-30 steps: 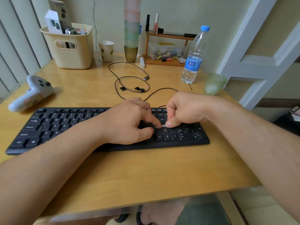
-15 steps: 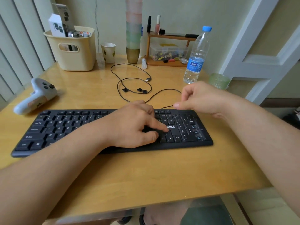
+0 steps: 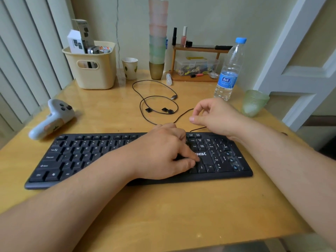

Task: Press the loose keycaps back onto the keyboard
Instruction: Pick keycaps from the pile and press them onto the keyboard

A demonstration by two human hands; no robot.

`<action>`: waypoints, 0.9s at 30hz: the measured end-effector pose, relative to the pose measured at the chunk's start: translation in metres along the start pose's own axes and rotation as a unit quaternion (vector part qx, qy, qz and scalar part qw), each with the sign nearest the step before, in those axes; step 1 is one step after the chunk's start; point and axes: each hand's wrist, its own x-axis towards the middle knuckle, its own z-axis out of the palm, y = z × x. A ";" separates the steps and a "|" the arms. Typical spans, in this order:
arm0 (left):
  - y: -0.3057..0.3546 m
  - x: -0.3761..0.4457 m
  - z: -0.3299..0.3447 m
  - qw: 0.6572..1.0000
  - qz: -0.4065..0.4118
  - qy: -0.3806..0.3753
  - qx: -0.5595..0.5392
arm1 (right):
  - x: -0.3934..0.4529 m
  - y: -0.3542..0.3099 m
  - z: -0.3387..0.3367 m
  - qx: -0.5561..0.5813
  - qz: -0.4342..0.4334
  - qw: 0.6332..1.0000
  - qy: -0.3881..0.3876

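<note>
Right hand (image 3: 216, 117) lifted further off keyboard (image 3: 76, 157), grip seemingly empty.

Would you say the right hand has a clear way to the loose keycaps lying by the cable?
Probably yes. The right hand hovers above the keyboard's far edge, empty as far as I can see. The keycaps lie just left of it on bare table, with only the thin cable around them.

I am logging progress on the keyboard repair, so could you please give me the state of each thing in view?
Black keyboard: flat on desk, some numpad keys missing.
Three loose black keycaps: lying behind the keyboard, not yet fitted.
Left hand: fingertip pressing near the arrow keys.
Right hand: raised, empty, thumb and forefinger apart.
Clear plastic water bottle: upright, capped.
</note>
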 end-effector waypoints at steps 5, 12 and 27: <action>-0.018 -0.004 -0.013 0.997 -0.029 0.067 0.037 | 0.030 -0.028 0.027 -0.089 -0.056 0.994 -0.022; -0.042 -0.011 -0.028 0.985 -0.102 0.137 0.037 | 0.099 -0.043 0.070 -0.240 -0.068 0.967 -0.057; -0.041 -0.007 -0.019 0.986 -0.096 0.135 0.035 | 0.091 -0.036 0.054 -0.225 -0.067 0.966 -0.109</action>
